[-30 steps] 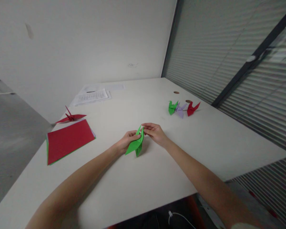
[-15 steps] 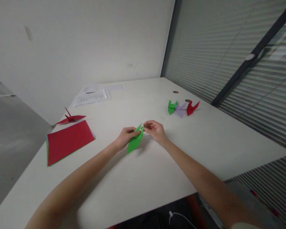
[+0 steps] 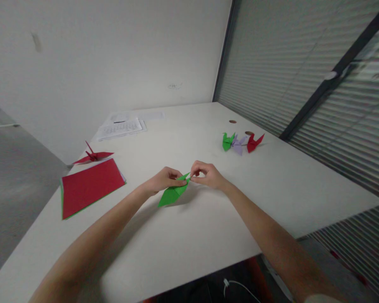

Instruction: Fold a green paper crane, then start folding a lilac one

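A partly folded green origami paper (image 3: pixel 173 195) is held above the white table, with a wide pointed end toward me and narrow points at its far right end. My left hand (image 3: pixel 168 180) grips it near the middle, thumb on top. At the narrow tip, my right hand (image 3: pixel 207 174) pinches one point between thumb and forefinger. The other fingers of my right hand are curled in. Part of the paper lies hidden under my left fingers.
To the left, a red paper stack (image 3: pixel 93 187) lies near a red paper crane (image 3: pixel 94 157). Printed sheets (image 3: pixel 121 129) lie at the back. On the right stand a green crane (image 3: pixel 228 142), a purple crane (image 3: pixel 238 145) and a red crane (image 3: pixel 254 143). The table's front edge is close to me.
The green paper has turned flatter, its wide end swinging left and its narrow tip dropping lower. My left hand has shifted slightly left, and my right thumb and forefinger now pinch the tip.
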A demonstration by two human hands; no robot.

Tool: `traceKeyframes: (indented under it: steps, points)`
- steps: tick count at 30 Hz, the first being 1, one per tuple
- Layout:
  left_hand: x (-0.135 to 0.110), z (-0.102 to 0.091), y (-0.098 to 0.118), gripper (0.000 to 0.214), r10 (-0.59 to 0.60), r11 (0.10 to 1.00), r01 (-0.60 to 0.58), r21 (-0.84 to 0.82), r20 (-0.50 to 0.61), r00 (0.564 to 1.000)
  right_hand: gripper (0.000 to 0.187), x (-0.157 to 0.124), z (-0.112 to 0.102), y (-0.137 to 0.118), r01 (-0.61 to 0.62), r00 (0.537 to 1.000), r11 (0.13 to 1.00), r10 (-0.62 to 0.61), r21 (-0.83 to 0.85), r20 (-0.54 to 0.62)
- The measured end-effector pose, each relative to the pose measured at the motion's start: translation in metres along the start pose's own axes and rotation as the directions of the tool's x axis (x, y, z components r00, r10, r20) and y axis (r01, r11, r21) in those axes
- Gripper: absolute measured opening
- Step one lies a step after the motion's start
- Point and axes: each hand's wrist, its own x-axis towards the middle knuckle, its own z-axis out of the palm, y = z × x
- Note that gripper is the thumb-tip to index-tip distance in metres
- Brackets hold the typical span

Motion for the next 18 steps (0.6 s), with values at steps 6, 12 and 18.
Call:
traceKeyframes:
  steps: [6, 12, 18]
  points:
    - [0.0, -0.001, 0.002, 0.033, -0.008, 1.0, 0.008, 0.009, -0.033, 0.999, 0.004, 0.0, 0.006, -0.006, 0.117, 0.991, 0.986, -0.123, -0.116, -0.044]
    - [0.002, 0.005, -0.001, 0.037, 0.049, 0.998, -0.055, -0.028, -0.164, 0.985, 0.005, -0.001, 0.011, -0.009, 0.22, 0.943, 0.925, -0.283, -0.31, -0.174]
    - [0.002, 0.008, -0.004, 0.037, 0.081, 0.991, -0.103, -0.079, -0.243, 0.967, 0.008, -0.002, 0.018, -0.007, 0.295, 0.89, 0.864, -0.404, -0.407, -0.213]
